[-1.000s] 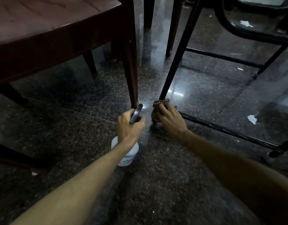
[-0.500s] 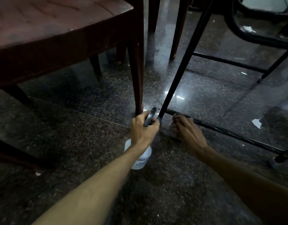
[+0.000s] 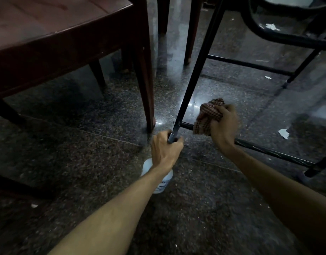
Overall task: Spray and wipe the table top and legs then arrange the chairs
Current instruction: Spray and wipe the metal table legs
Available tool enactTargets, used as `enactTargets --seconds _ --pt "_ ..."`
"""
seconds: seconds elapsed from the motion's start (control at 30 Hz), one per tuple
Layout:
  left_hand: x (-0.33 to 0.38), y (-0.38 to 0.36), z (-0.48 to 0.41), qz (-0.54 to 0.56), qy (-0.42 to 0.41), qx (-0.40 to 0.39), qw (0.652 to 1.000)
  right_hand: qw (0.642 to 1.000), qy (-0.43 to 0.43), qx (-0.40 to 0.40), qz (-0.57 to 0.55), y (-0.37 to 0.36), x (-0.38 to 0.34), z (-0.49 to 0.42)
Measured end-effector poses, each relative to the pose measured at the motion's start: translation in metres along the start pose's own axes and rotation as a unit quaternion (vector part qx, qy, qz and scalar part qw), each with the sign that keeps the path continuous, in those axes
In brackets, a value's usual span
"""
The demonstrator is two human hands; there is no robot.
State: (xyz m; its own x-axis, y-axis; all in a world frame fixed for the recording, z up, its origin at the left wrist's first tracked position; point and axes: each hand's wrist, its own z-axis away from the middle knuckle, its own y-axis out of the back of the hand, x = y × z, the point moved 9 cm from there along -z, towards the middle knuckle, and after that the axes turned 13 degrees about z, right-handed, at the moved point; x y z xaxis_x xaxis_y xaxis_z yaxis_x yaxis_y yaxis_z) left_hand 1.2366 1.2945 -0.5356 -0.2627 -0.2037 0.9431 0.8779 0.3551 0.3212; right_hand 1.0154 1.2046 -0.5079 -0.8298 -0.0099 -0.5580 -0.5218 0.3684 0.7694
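While left hand [image 3: 166, 150] grips white spray bottle [image 3: 164, 182], contents unclear, right hand [image 3: 224, 126] clutches checked cloth [image 3: 207, 115].

The left hand [image 3: 166, 150] hides the top of the spray bottle [image 3: 165, 184]; its label is too small to read. The table leg [image 3: 196, 70] runs off the top edge. The right hand [image 3: 224, 126] and its cloth [image 3: 207, 116] are blurred.

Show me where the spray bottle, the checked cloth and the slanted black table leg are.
spray bottle [image 3: 164, 184]: head view, lower part of its white body.
checked cloth [image 3: 208, 115]: head view, middle of the bunched fabric.
black table leg [image 3: 197, 67]: head view, halfway along the slanted shaft.
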Motion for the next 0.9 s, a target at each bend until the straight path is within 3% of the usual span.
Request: enactTargets --seconds 0.07,0.1,0.17,0.23,0.3,0.43,0.53,0.6,0.67,0.7,0.8,0.9 --pt "-0.003 0.006 -0.004 0.006 -0.006 0.004 1.000 0.997 -0.022 -0.060 -0.048 -0.028 -0.012 -0.007" --pt "-0.005 0.010 -0.005 0.002 -0.007 0.009 1.000 0.990 -0.011 -0.126 -0.058 -0.051 -0.025 -0.007" --pt "-0.011 0.017 -0.008 -0.001 -0.007 0.013 1.000 0.963 0.002 -0.266 -0.044 -0.096 -0.040 -0.004" --pt "-0.012 0.022 -0.009 -0.003 -0.013 0.009 1.000 0.947 -0.006 -0.321 0.016 -0.112 -0.038 -0.007" --pt "-0.011 0.025 -0.008 -0.007 -0.020 0.004 1.000 0.945 0.057 -0.302 0.111 -0.098 -0.041 0.001" --pt "-0.008 0.031 -0.012 0.005 -0.023 0.014 1.000 0.923 0.302 -0.138 0.195 -0.057 -0.057 0.061" --pt "-0.012 0.032 -0.013 0.008 -0.018 0.022 1.000 0.902 0.367 -0.045 0.223 -0.058 -0.083 0.053" --pt "-0.014 0.032 -0.009 0.013 -0.016 0.021 1.000 0.852 0.437 -0.048 0.284 -0.080 -0.097 0.063" --pt "-0.011 0.032 -0.003 0.017 -0.020 0.015 1.000 0.788 0.489 -0.120 0.355 -0.115 -0.076 0.085" --pt "-0.007 0.034 -0.001 0.016 -0.022 0.017 0.999 0.777 0.481 -0.147 0.378 -0.121 -0.058 0.089" --pt "-0.010 0.035 -0.005 0.016 -0.023 0.018 0.999 0.828 0.399 -0.146 0.366 -0.091 -0.010 0.090" --pt "-0.014 0.024 -0.008 0.003 -0.029 0.008 1.000 0.891 0.337 -0.040 0.302 -0.035 0.012 0.091"
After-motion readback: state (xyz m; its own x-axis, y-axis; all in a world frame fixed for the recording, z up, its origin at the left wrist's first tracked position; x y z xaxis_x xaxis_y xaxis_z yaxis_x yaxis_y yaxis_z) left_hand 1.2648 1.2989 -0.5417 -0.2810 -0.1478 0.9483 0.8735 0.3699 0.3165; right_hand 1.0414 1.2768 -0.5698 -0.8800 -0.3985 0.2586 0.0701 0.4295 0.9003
